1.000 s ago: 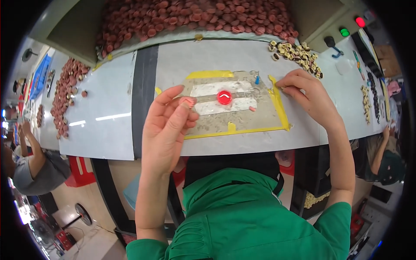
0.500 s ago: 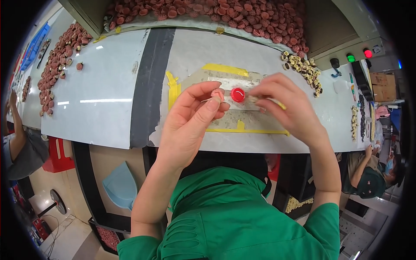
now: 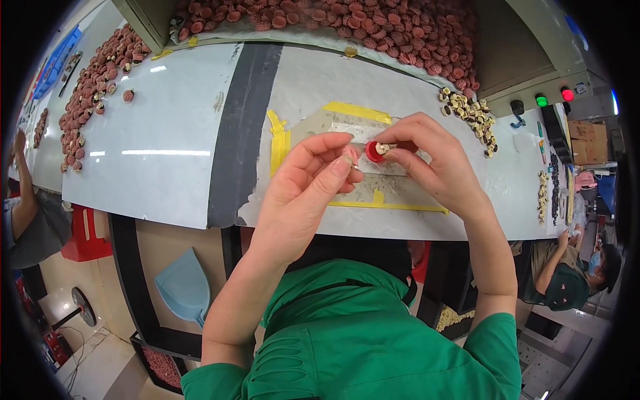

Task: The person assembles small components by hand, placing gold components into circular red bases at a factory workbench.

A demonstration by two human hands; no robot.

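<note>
two bare hands close together over the table (image 3: 167,183); left hand (image 3: 300,190): thumb and fingers narrow, pinching a pink ridged shell (image 3: 351,157); right hand (image 3: 437,160): fingers narrow, pinching a small cream piece (image 3: 383,148) at a red round cap (image 3: 373,153), just right of the shell; cannot tell if piece and cap touch; grey mat (image 3: 397,190) beneath, yellow tape (image 3: 281,148) along its edges; far side, a heap of pink shells (image 3: 340,20); far right, loose cream-and-dark pieces (image 3: 470,120); far left, a pile of pink pieces (image 3: 87,110)
</note>
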